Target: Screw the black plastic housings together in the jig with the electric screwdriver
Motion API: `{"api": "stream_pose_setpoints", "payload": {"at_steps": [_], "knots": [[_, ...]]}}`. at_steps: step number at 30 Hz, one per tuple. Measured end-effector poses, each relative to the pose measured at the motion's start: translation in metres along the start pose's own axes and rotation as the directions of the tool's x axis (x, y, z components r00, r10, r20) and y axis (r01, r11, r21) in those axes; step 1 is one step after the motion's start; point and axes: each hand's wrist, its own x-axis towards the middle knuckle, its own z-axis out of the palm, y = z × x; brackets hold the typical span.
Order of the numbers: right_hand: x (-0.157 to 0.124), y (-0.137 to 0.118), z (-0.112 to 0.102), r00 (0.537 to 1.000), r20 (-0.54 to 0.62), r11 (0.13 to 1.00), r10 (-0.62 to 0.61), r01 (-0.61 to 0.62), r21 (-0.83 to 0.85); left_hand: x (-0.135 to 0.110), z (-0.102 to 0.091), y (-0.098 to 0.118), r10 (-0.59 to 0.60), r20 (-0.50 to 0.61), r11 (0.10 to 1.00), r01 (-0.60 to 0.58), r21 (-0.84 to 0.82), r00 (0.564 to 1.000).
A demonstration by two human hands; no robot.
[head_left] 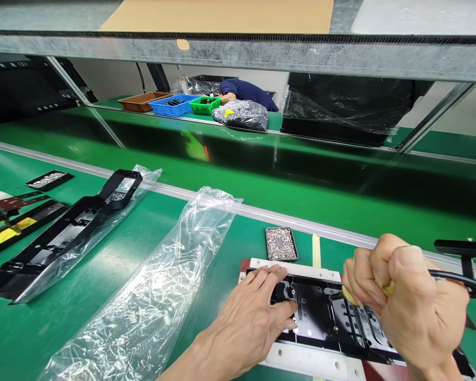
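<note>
right hand: fist closed round a screwdriver, tip down over the middle of the black part
left hand: flat, fingers spread, pressing the part's left end
black part: near right, on white plate, long axis left-right, under both hands
cable: leaves fist to the right
screw tray: just beyond plate, nearer left hand
plastic bag: left of left hand

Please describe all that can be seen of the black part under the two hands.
The black part is a glossy moulded piece, seemingly plastic, with ribs, openings and small holes. It lies flat on a white fixture plate at the right of the green table. The left hand presses on its left end; the right hand holds a yellow-gripped tool over its middle.
</note>
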Motion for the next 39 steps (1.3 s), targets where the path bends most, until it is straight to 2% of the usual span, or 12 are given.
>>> {"api": "stream_pose_setpoints", "payload": {"at_steps": [13, 25, 29, 33, 39], "knots": [[-0.0001, 0.0049, -0.0047, 1.0, 0.027, 1.0, 0.009, -0.01, 0.015, 0.0003, 0.0025, -0.0002, -0.002, -0.007, 1.0, 0.002, -0.001, 1.0], [0.0018, -0.0008, -0.0014, 1.0, 0.02, 1.0, 0.01, -0.01, 0.005, -0.0005, 0.0017, -0.0007, -0.008, -0.003, 1.0, 0.008, 0.001, 1.0], [0.003, -0.0024, 0.0001, 1.0, -0.016, 1.0, 0.021, -0.021, 0.001, 0.0, 0.0018, -0.0001, -0.003, -0.009, 1.0, 0.003, 0.004, 1.0], [0.0027, 0.0011, -0.0026, 1.0, 0.022, 1.0, 0.017, -0.017, 0.007, 0.0009, 0.0016, 0.0004, -0.004, -0.005, 1.0, 0.004, 0.006, 1.0], [0.0026, 0.001, -0.0052, 1.0, 0.021, 1.0, 0.02, -0.02, 0.006, 0.0006, 0.0009, 0.0006, -0.017, 0.014, 1.0, 0.017, 0.003, 1.0]]}}
